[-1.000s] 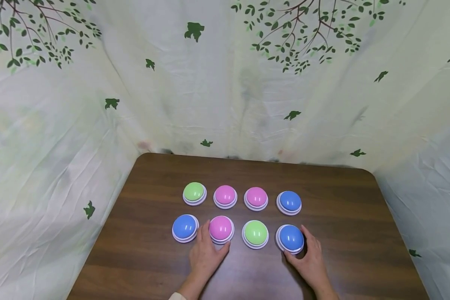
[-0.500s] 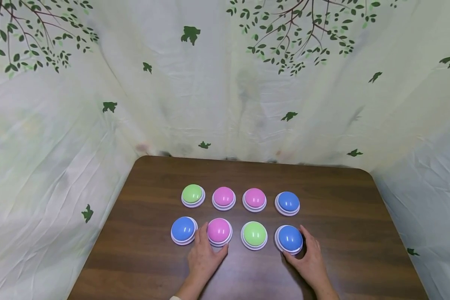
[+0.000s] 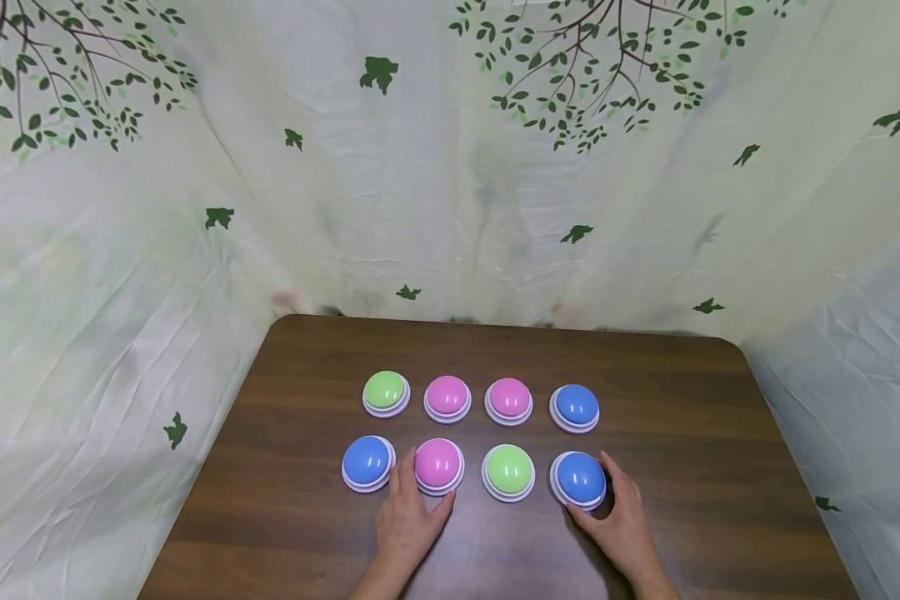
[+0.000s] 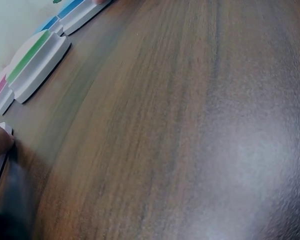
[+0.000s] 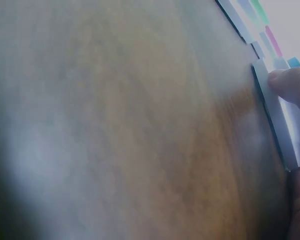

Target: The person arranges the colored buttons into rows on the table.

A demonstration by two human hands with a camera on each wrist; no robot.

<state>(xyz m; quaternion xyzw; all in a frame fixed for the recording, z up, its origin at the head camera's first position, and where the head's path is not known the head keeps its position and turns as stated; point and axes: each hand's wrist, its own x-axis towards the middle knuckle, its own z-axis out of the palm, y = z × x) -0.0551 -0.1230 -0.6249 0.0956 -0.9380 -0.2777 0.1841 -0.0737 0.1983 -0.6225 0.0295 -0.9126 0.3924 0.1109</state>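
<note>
In the head view, two rows of round push buttons with coloured domes on white bases stand on the table. My left hand (image 3: 407, 525) holds the front-row pink button (image 3: 437, 464) by its base, thumb at the near side and fingers along the left. The front-row blue button (image 3: 581, 479) at the right end is gripped by my right hand (image 3: 624, 521), thumb at the near edge, fingers round the right side. From the right wrist, my thumb (image 5: 290, 82) shows against that button's white base (image 5: 277, 115). At the left wrist view's edge, my thumb (image 4: 0, 140) touches a white base.
Between the hands stands a green button (image 3: 509, 469); another blue button (image 3: 367, 461) is just left of my left fingers. Behind them are a green (image 3: 385, 390), two pink (image 3: 447, 395) and a blue button (image 3: 576, 405). A leaf-printed curtain (image 3: 457, 208) surrounds the brown table (image 3: 690, 467).
The head view has shifted slightly, so everything sits a little lower and to the left. Both hands keep the same hold, and the buttons stay in their places.
</note>
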